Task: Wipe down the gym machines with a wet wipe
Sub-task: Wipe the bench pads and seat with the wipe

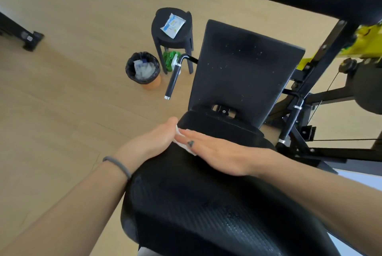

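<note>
The right hand (217, 152) lies flat on the black padded seat (206, 204), pressing a white wet wipe (182, 142) near its far edge, with the left hand (153, 142) against the seat's left edge, touching the wipe. Beyond, on the wooden floor (62, 111), a wipes packet (173, 25) lies on a black stool (171, 36) beside a lined bin (143, 69).

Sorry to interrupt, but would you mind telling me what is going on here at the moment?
A person is wiping a black padded seat on a gym machine. Both hands lie flat near its far end: the right hand presses a white wet wipe onto the pad, and the left hand rests against the pad's edge beside it. On the floor beyond, a wipe packet lies on a black stool, next to a lined bin holding used wipes.
</note>
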A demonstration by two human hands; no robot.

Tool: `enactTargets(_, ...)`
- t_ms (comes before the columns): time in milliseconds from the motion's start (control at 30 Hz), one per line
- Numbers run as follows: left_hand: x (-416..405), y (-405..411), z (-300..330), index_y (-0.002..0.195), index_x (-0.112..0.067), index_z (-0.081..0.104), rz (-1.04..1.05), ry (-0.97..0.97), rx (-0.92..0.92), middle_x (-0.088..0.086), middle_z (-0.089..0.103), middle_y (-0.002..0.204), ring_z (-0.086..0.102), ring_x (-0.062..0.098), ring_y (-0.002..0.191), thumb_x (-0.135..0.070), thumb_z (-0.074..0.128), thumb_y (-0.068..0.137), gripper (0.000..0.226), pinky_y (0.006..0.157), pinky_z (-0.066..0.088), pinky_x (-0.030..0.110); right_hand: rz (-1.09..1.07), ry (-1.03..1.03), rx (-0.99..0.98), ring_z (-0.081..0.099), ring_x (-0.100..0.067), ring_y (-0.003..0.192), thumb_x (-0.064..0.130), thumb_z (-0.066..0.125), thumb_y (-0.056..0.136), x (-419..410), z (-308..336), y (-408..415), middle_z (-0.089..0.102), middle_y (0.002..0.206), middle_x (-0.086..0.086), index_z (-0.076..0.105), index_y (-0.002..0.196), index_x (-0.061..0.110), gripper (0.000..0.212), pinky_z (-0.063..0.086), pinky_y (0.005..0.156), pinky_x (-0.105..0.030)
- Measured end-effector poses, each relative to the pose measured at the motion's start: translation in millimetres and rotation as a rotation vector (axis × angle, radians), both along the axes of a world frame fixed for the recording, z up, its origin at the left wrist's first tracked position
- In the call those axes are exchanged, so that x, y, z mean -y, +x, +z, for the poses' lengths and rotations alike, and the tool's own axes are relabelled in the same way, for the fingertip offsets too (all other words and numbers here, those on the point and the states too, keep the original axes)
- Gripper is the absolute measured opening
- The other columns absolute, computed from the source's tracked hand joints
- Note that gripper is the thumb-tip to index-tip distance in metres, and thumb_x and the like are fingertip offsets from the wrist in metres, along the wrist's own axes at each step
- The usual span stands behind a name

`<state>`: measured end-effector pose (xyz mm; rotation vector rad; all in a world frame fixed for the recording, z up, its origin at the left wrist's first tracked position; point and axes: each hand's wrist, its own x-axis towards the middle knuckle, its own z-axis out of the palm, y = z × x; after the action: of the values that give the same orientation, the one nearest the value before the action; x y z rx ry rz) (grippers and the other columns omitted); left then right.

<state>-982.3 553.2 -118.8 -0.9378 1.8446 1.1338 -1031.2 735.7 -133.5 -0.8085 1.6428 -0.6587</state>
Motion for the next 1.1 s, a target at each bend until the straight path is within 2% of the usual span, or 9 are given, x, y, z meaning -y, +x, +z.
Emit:
enactTargets(67,-0.7,-1.0,5.1,0.128,-0.013,0.061,-0.023,0.013,0.025,0.013,0.059,0.132,0.053,0.024,0.123,-0.043,0.013,0.109,0.061,0.107,0.031,0.037,-0.120,0.168,-0.024,0.011,-0.004,0.154,0.062,0.010,0.103,-11.4,-31.2,-20.0,0.011,0.169,0.018,0.013,0.163,0.035,0.065,0.005,0.123,-0.025)
enactTargets(167,-3.2,-0.7,10.0,0.117,-0.017,0.065,-0.046,0.042,0.068,0.008,0.065,0.119,0.057,0.015,0.102,-0.046,0.010,0.108,0.063,0.097,0.030,0.033,-0.199,0.368,-0.054,0.026,-0.018,0.151,0.047,0.015,0.110,-26.2,-47.2,-38.7,0.027,0.166,0.008,0.024,0.162,0.022,0.058,0.016,0.120,-0.032)
enactTargets(300,-8.8,-5.8,9.9,0.147,-0.008,0.046,-0.012,-0.032,0.072,0.016,0.046,0.150,0.043,0.028,0.136,-0.039,0.014,0.110,0.057,0.114,0.026,0.034,-0.074,0.156,0.054,0.014,-0.004,0.152,0.050,0.014,0.110,9.0,-4.7,-19.0,0.019,0.165,0.018,0.013,0.163,0.030,0.056,0.008,0.115,-0.020)
enactTargets(367,-13.4,-8.9,6.0,0.149,0.001,0.041,0.043,-0.050,0.063,0.022,0.042,0.152,0.039,0.032,0.140,-0.033,0.017,0.111,0.056,0.115,0.026,0.033,-0.061,0.106,0.048,0.023,-0.003,0.148,0.043,0.015,0.112,28.8,-10.2,-18.5,0.027,0.164,0.013,0.024,0.161,0.028,0.052,0.015,0.111,-0.016)
enactTargets(467,-10.4,-8.9,0.0,0.150,-0.003,0.041,0.035,-0.065,0.060,0.019,0.042,0.153,0.039,0.031,0.142,-0.039,0.018,0.111,0.058,0.117,0.026,0.033,-0.094,0.181,-0.020,0.038,-0.018,0.144,0.039,0.018,0.112,54.0,-45.2,-40.3,0.043,0.156,-0.001,0.043,0.151,0.022,0.050,0.028,0.105,-0.029)
enactTargets(633,0.2,-3.1,-4.7,0.147,-0.017,0.049,-0.094,-0.048,0.102,0.010,0.051,0.147,0.045,0.025,0.137,-0.047,0.015,0.107,0.060,0.119,0.026,0.040,-0.106,0.303,-0.105,0.025,-0.024,0.153,0.048,0.014,0.108,74.6,-100.9,-65.9,0.029,0.166,-0.004,0.034,0.158,0.017,0.062,0.018,0.125,-0.042)
enactTargets(900,-2.9,-2.3,3.3,0.153,-0.020,0.040,-0.117,-0.035,0.129,0.007,0.048,0.150,0.044,0.024,0.138,-0.049,0.016,0.107,0.059,0.114,0.027,0.038,-0.284,0.509,-0.086,0.011,-0.026,0.157,0.054,0.011,0.108,35.0,-121.0,-78.4,0.017,0.170,-0.003,0.025,0.162,0.024,0.063,0.003,0.125,-0.046)
enactTargets(1000,-5.6,-3.8,4.6,0.158,-0.019,0.029,-0.154,-0.063,0.141,0.006,0.036,0.160,0.032,0.024,0.148,-0.050,0.017,0.108,0.060,0.120,0.019,0.039,-0.419,0.595,-0.044,0.012,-0.027,0.157,0.062,0.013,0.104,-5.7,-135.2,-78.0,0.017,0.170,-0.004,0.027,0.161,0.025,0.069,0.005,0.126,-0.044)
enactTargets(1100,-5.4,-4.6,5.5,0.156,-0.018,0.032,-0.145,-0.065,0.151,0.007,0.039,0.157,0.036,0.024,0.145,-0.049,0.017,0.108,0.059,0.119,0.021,0.040,-0.438,0.677,-0.047,0.015,-0.028,0.156,0.066,0.012,0.103,-43.6,-137.7,-78.4,0.021,0.169,-0.006,0.028,0.160,0.022,0.075,0.008,0.127,-0.045)
